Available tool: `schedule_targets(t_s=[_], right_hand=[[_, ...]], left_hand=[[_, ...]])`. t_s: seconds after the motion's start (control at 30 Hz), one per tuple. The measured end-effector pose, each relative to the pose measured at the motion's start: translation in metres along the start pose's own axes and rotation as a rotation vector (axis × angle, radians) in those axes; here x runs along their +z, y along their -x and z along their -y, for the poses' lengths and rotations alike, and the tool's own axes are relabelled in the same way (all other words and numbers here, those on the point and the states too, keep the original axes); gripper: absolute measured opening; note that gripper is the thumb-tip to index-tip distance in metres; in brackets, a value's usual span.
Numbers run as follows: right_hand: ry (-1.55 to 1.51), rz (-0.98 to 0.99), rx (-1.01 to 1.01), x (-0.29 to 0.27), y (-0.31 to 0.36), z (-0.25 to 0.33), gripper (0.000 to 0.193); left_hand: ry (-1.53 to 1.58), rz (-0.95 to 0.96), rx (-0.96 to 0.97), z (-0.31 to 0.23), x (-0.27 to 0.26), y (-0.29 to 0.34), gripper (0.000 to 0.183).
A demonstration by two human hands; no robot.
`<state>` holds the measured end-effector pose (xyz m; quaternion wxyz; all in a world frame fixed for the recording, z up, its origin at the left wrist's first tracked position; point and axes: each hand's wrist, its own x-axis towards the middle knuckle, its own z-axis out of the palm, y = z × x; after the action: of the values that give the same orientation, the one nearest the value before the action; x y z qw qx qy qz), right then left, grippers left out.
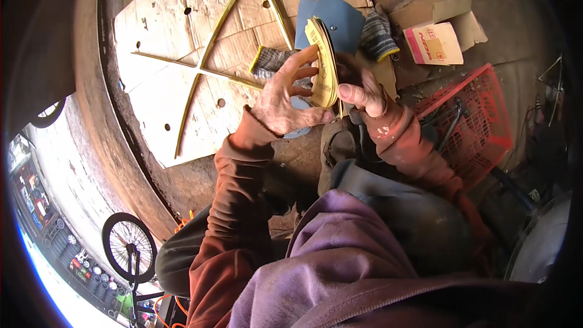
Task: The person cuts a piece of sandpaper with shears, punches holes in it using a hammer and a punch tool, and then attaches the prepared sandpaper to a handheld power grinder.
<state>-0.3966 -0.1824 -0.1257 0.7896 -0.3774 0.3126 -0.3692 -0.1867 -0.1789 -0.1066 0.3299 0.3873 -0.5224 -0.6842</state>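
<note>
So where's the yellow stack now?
The yellow stack is just right of upper centre in head view, between left hand and right hand, overlapping blue sheets.

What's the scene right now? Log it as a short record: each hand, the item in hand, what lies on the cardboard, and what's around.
Right hand: thumb on the right edge of the yellow sheets, gripping them
Left hand: at their left side, fingers spread; firmness of grip unclear
Item: thin stack, printed, slightly fanned
On cardboard: gold-coloured metal frame, left of the hands
Gloves: one grey glove right of the blue sheets, another beside the left hand
Right side: red crate, small carton
</note>
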Motion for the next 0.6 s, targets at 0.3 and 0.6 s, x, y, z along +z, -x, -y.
schedule_targets(t_s=[0.3,0.6], right_hand=[[0.108,-0.077,-0.005,0.003,0.003,-0.004,0.069],[-0.034,-0.03,0.04,0.004,0.003,-0.008,0.065]], left_hand=[[-0.204,-0.132,0.094,-0.004,0.019,0.012,0.085],[-0.259,-0.338,0.087,0.009,0.031,0.016,0.059]])
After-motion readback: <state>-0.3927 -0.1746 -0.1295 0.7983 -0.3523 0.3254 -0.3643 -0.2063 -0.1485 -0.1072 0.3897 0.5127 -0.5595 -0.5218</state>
